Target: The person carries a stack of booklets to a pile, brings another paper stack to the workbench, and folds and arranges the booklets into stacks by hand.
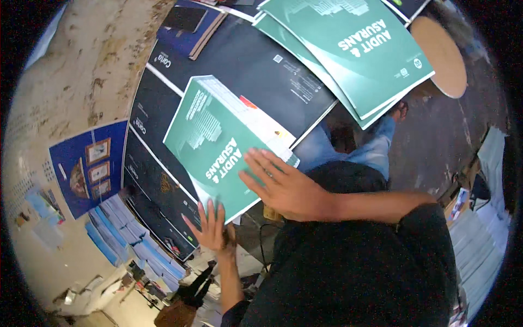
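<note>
A stack of green-covered booklets [215, 158] lies at a slant in front of me on a dark surface with white seams. Loose page edges show along its right side, with a bit of red and yellow among them. My right hand [291, 191] rests on the top cover near its right edge, fingers stretched out. At the stack's near left corner is my left hand [212, 229], its fingers spread and the fingertips against the edge; its thumb side is partly hidden. Neither hand grips anything. More green booklets [354, 65] lie overlapping at the far right.
Dark panels [256, 60] form the work surface. A blue book [190, 41] with a dark flat item on top lies at the far left. A round brown board [444, 60] stands beyond the right edge. Bundles of paper [120, 229] are at the left; jeans-clad legs [354, 150] show below.
</note>
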The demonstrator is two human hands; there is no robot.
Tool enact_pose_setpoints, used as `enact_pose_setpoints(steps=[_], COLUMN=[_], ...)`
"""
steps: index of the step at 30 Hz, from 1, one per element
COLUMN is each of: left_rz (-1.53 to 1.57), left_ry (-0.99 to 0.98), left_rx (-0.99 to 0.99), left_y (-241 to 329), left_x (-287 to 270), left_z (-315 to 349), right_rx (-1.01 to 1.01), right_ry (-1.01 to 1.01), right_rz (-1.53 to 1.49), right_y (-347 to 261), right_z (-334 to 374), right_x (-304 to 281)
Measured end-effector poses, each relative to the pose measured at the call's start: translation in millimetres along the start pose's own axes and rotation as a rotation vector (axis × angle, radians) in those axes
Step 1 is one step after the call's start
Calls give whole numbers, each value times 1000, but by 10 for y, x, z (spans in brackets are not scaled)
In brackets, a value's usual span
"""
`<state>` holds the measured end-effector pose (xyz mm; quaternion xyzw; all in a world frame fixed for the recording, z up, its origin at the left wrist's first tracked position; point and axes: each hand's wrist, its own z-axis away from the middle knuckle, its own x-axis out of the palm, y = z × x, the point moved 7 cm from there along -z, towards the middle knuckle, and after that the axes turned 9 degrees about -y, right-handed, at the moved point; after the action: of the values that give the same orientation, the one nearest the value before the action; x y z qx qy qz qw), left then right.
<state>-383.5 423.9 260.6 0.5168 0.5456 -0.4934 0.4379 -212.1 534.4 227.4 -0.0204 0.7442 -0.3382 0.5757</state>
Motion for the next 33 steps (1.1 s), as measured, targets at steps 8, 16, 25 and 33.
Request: enact_pose_setpoints(steps=[8,16,25,33], left_rz=[106,297,265,497], left_ry=[322,-321,-294,-178], left_rx=[154,-141,-156,-2], left_y=[211,726,743,994], left_x=[-660,899,844,753], left_z=[-655,-728,-745,-772], right_rx=[-16,190,620,619], right_ry=[360,658,1122,558], right_rz=[-327,-243,-436,960], right_y=[255,766,1052,1499], right_z=[4,297,734,1337], right_x=[44,308,-736,-1412])
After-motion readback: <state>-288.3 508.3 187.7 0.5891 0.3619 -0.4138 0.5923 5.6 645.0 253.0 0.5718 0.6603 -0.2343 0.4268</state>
